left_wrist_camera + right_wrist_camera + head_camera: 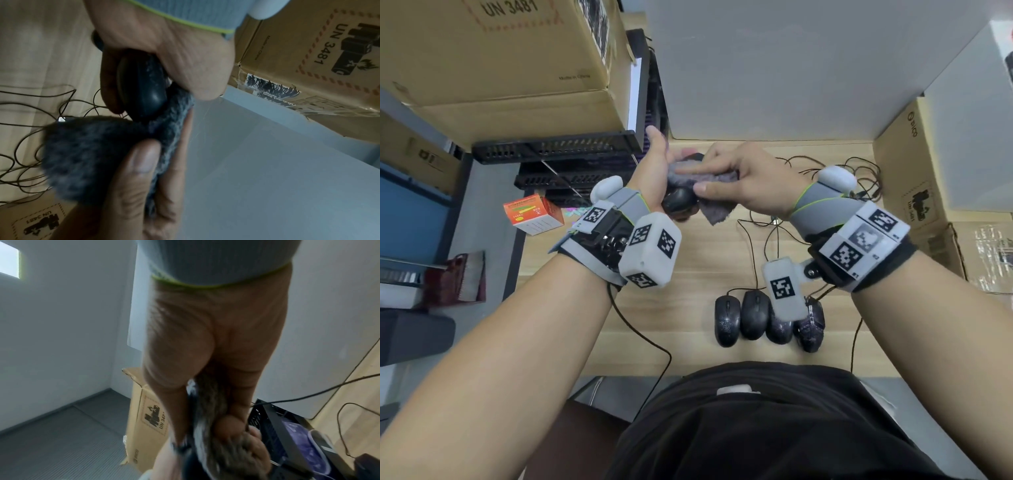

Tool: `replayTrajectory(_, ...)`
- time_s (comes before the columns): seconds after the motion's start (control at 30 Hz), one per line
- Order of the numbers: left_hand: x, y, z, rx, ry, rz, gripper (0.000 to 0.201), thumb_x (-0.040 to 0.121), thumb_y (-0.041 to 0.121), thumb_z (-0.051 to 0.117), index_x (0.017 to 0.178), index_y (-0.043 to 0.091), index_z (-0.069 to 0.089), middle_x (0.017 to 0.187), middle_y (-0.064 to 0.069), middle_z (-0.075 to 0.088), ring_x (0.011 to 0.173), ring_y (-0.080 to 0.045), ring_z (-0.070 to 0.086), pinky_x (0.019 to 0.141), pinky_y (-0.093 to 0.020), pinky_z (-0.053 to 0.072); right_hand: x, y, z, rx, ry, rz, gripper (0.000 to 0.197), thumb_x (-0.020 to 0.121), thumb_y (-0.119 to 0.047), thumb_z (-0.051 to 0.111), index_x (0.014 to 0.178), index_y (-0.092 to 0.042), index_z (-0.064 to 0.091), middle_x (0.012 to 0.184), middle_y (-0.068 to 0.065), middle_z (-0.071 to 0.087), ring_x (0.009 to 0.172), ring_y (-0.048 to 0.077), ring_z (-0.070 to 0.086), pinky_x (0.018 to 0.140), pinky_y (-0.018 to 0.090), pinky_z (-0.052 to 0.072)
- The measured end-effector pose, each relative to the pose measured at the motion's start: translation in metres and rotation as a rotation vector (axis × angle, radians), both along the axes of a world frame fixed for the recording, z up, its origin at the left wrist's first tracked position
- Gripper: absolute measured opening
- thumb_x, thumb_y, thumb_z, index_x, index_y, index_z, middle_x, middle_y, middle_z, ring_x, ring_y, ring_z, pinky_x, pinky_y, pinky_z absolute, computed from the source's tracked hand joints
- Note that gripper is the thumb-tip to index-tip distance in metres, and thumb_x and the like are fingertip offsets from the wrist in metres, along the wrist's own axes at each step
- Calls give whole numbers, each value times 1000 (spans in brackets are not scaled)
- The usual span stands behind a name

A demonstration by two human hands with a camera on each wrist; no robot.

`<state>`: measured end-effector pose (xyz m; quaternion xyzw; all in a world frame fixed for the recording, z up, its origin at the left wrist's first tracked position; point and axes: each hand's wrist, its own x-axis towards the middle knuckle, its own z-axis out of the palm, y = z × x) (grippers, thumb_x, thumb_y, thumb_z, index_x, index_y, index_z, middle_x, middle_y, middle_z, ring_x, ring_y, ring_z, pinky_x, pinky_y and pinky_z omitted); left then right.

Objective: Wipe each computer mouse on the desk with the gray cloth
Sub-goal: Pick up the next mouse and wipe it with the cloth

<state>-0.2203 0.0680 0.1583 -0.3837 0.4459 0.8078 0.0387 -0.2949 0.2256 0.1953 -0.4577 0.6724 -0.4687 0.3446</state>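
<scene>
Above wooden desk (688,260), both hands press gray cloth (705,180) around mouse (678,200).

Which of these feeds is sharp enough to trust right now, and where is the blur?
Head view: the sharpest, evenly lit, edges bowed by the wide lens; mouse and cloth readable. Left wrist view: dim, cloth smeared by motion. Right wrist view: worst, right hand and cloth blurred, window glare top left.
</scene>
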Motion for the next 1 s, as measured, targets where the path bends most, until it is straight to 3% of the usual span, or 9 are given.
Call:
replayTrajectory(0.07, 0, -1, -2, -30, -9, 5, 91, 91, 81, 18, 130, 10, 59, 129, -21, 66, 112, -39, 68, 94, -56, 54, -4, 1, 3, 25, 24, 80, 36, 87, -4, 69, 119, -19, 65, 85, -23, 61, 87, -16, 55, 80, 10, 43)
replayTrajectory(0.13, 0, 2, -3, -57, -30, -88, 96, 84, 87, 16, 131, 17, 62, 128, -16, 67, 106, -37, 64, 75, -48, 57, -16, -2, -1, 60, 28, -20, 30, 86, -5, 70, 111, -21, 69, 81, -23, 65, 81, -6, 59, 77, 16, 48)
replayTrajectory(0.27, -3, 4, -5, -91, -54, -193, 99, 76, 93, 14, 127, 28, 69, 116, -16, 63, 72, -31, 61, 60, -37, 50, -30, -7, -18, 126, 104, -333, 21, 85, -23, 65, 103, -23, 75, 94, 12, 73, 81, 15, 62, 84, 44, 56)
replayTrajectory(0.47, -1, -1, 1, -216, -98, -120, 91, 89, 83, 11, 128, 22, 65, 113, -11, 76, 92, -35, 67, 68, -39, 55, -14, -3, -3, 49, 70, -12, 34, 88, -3, 67, 117, -21, 67, 85, -11, 53, 77, -8, 53, 77, 9, 40)
replayTrajectory(0.63, -3, 5, -2, -189, -59, -204, 101, 81, 90, 14, 128, 19, 68, 89, -15, 62, 53, -29, 60, 55, -36, 50, -31, -9, -14, 168, 77, -323, 12, 89, -12, 65, 89, -19, 74, 75, 4, 65, 65, 13, 58, 64, 26, 47)
replayTrajectory(0.73, -10, 1, 2, -179, -19, -238, 109, 76, 93, 12, 128, 15, 67, 101, -23, 67, 67, -34, 62, 52, -32, 48, -25, -10, -23, 288, 209, -342, 16, 87, -14, 59, 91, -16, 74, 69, 5, 67, 62, 15, 60, 63, 29, 47)
replayTrajectory(0.83, -14, -7, 6, -181, -27, -174, 108, 75, 93, 17, 127, 14, 68, 127, -26, 66, 92, -38, 62, 54, -36, 51, -14, -5, -20, 237, 235, -346, 20, 90, -16, 62, 101, -25, 75, 90, 7, 70, 81, 25, 66, 72, 30, 51)
replayTrajectory(0.9, -14, -11, 7, -195, -47, -140, 105, 79, 91, 15, 120, 13, 71, 110, -23, 71, 81, -32, 62, 55, -34, 50, -14, -5, -15, 168, 142, -363, 20, 91, -12, 63, 104, -22, 75, 88, 9, 68, 78, 29, 64, 67, 27, 49)
replayTrajectory(1.0, -13, -9, 8, -199, -102, -78, 86, 83, 89, 20, 104, 18, 64, 72, -5, 59, 59, -24, 55, 49, -30, 47, -19, -6, -8, 66, 123, -388, 17, 91, -12, 64, 105, -9, 74, 78, -4, 54, 72, 12, 55, 67, 21, 42)
